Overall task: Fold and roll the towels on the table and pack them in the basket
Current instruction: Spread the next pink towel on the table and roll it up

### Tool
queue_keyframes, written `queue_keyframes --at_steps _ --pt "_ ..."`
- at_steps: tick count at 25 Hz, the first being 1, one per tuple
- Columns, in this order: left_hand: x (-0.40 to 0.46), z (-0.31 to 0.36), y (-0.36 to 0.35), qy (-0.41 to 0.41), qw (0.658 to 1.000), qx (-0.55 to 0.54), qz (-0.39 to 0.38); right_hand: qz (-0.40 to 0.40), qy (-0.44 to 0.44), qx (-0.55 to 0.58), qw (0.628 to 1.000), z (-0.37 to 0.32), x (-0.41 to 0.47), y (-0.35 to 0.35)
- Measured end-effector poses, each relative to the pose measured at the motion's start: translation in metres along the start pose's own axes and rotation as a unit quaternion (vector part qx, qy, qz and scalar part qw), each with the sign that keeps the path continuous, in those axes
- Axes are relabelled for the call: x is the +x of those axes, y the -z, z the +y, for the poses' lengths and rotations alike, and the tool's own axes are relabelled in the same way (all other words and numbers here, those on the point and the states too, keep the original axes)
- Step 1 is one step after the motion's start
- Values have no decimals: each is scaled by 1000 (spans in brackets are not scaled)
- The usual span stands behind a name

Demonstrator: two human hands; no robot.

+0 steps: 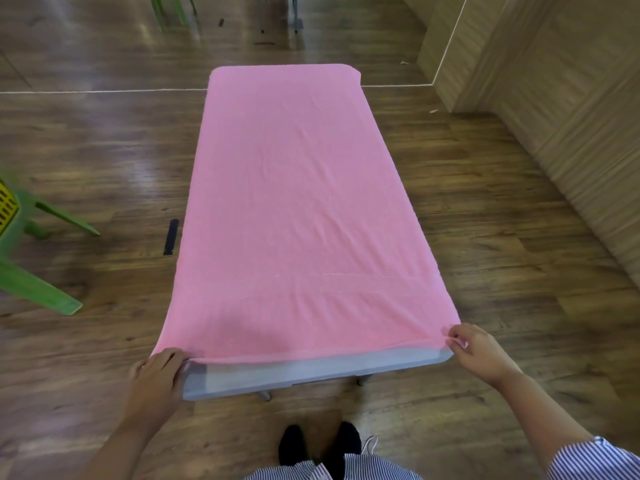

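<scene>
Pinching near corners of soft, limp pink towel (298,202) w/ left hand (157,372) at 7, right hand (476,348) at 5, atop desk (311,374).

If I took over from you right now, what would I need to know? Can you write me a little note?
Left hand: pinching the near left corner of the pink towel.
Right hand: pinching the near right corner.
The towel lies spread flat along the grey table, covering nearly all of it; a bare strip shows at the near edge.
Done: towel laid out and smoothed.
Left: fold it, roll it, pack it. A yellow slatted thing, maybe the basket, sits at the far left on something green, mostly out of view. No other towels visible.
</scene>
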State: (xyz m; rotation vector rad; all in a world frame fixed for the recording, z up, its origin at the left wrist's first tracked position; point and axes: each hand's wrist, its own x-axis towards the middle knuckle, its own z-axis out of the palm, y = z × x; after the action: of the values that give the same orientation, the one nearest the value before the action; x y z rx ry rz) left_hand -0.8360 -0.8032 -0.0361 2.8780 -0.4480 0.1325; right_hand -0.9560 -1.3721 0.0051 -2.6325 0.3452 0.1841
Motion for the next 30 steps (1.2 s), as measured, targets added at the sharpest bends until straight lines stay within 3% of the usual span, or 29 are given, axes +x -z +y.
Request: queue_keyframes --at_steps 8,15,18,22,30 --pt "-15 -15 3 1 999 31 -14 -22 -44 26 998 5 -1 1" --pt "-2 1 15 96 995 8 -18 17 -61 12 998 -11 7 1" --pt "-3 5 9 51 998 19 25 61 -58 3 996 -11 8 -10" --pt "-11 -1 -7 -20 1000 -5 9 82 -40 -14 996 -14 -2 -15" --pt "-11 1 -4 3 999 -19 -39 52 -8 -53 997 -5 -4 -17"
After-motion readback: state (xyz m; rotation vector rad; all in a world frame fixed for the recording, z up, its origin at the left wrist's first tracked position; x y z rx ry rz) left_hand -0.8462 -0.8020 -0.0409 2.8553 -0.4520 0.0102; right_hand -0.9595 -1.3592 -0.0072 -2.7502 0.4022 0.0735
